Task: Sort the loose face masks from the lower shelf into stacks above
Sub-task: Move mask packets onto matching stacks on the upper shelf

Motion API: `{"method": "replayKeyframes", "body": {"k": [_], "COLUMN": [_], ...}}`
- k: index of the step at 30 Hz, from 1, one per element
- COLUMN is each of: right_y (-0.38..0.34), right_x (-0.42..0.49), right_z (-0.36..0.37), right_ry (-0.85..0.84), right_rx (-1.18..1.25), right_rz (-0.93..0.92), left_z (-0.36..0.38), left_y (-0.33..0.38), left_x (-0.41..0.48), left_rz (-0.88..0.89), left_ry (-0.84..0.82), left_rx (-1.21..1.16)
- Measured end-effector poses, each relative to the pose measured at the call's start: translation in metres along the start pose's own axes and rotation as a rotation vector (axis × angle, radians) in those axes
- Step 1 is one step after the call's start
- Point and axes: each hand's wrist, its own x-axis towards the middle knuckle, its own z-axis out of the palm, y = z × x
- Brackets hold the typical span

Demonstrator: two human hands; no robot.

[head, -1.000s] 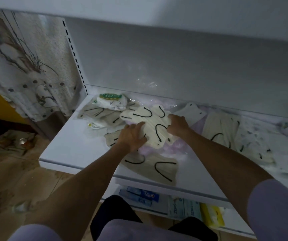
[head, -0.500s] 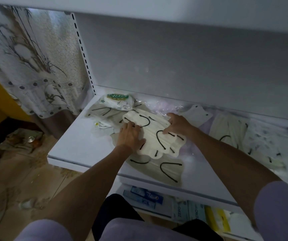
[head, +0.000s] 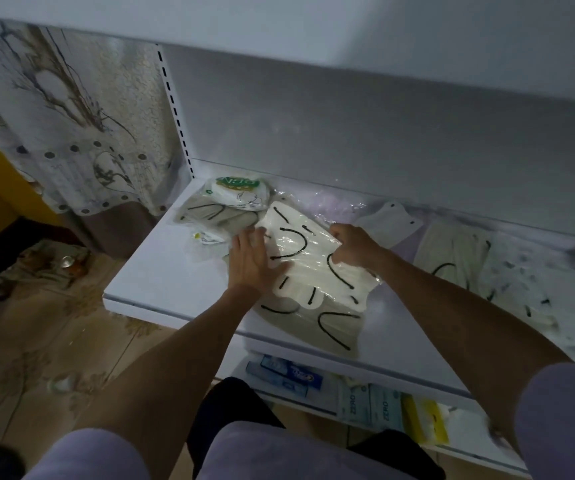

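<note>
Left hand (head: 249,261): fingers straight and together, palm pressed flat on the left edge of the mask bundle (head: 308,265). Right hand (head: 355,247): fingers curled, gripping the bundle's far right edge. The bundle (white masks, black ear loops, clear wrap) lies between the hands on the white shelf (head: 161,282). Green-labelled pack (head: 237,194) sits beyond the left hand; a beige mask (head: 331,329) lies below the bundle.

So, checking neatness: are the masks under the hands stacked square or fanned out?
Fanned out: the masks overlap with lower edges staggered in steps.
</note>
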Motion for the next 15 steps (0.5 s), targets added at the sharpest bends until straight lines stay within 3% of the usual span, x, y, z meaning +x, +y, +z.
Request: {"method": "replayKeyframes", "body": {"k": [3,7,10,13,15], "right_y": [-0.004,-0.02,-0.029,-0.009,0.014], "right_x": [-0.005,-0.012,-0.018,-0.022,-0.029], "right_z": [-0.003,-0.024,-0.031,-0.025,-0.02], "right_ry": [0.116,0.272,0.291,0.262,0.254], "right_rx": [0.008,0.038,-0.021,-0.187,-0.019], "right_rz": [-0.119,-0.256,-0.339,-0.217,-0.055], "left_z": [-0.015,-0.042,-0.046,-0.032,-0.024], "left_y": [-0.01,0.005,0.013,0.007,0.0], "left_x": [0.007,0.023,0.024,0.007,-0.001], "left_rz": [-0.1,-0.353,-0.502,-0.657,-0.663], "left_ry": [0.105,0.067,0.039,-0.009,-0.06], "left_rx": [-0.138,-0.629,-0.714,-0.682,-0.652]}}
